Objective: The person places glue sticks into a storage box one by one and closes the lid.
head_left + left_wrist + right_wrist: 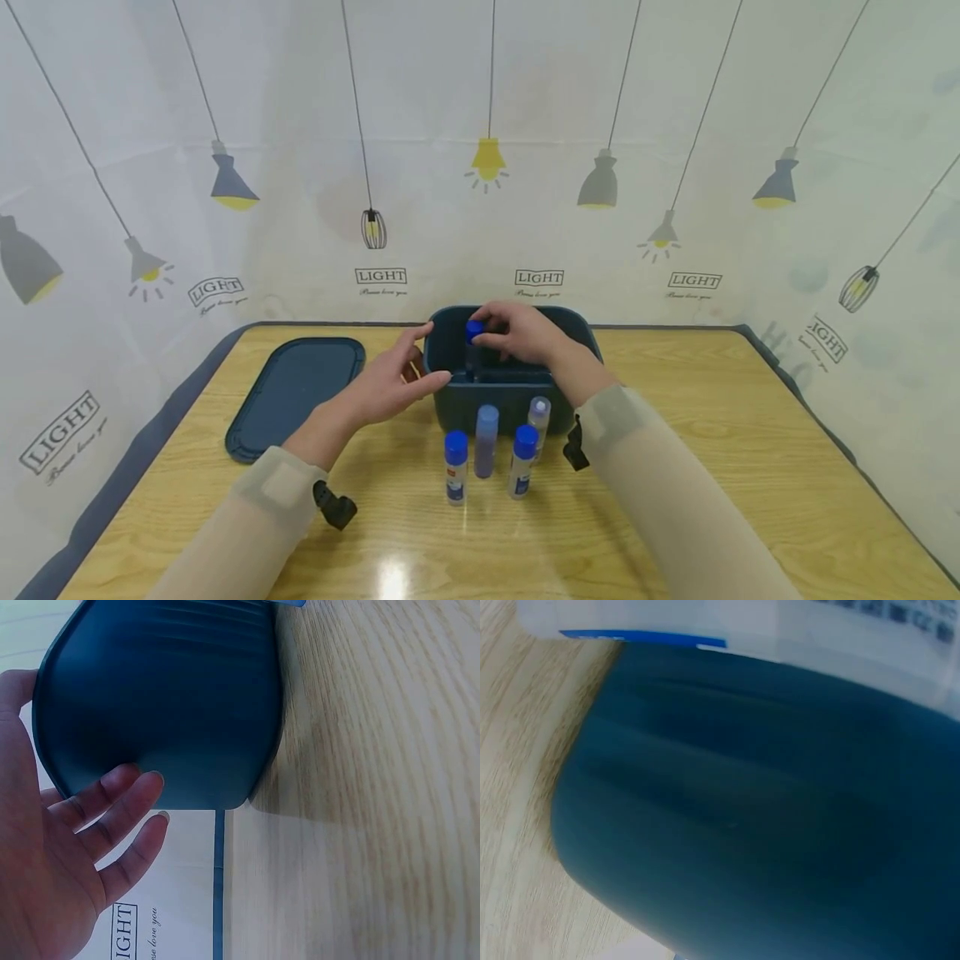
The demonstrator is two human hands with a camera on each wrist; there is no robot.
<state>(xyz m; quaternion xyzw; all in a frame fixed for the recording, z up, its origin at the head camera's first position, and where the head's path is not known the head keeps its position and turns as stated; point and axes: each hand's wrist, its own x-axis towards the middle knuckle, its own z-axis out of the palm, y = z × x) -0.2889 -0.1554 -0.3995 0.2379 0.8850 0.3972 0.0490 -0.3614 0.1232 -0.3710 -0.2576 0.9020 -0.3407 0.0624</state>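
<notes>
My right hand (525, 333) reaches into a dark blue bin (465, 408) and pinches a blue-capped glue stick (474, 332). That stick is upright at the left inside; its lower part is hard to make out. Beside the bin's left end is my left hand (386, 383), fingers spread and slightly bent, thumb near the front rim. In the left wrist view the same hand (45, 855) stands against the bin's end wall (165, 705). The right wrist view has the bin (742, 810) and a close, blurred glue stick (780, 630), with no hand visible.
Several glue sticks stand before the bin: two with dark blue caps, left (456, 479) and right (522, 471), a bluish translucent one (486, 446), and a clear-topped one (539, 412). A dark blue lid (300, 396) lies left on the wooden table (750, 458).
</notes>
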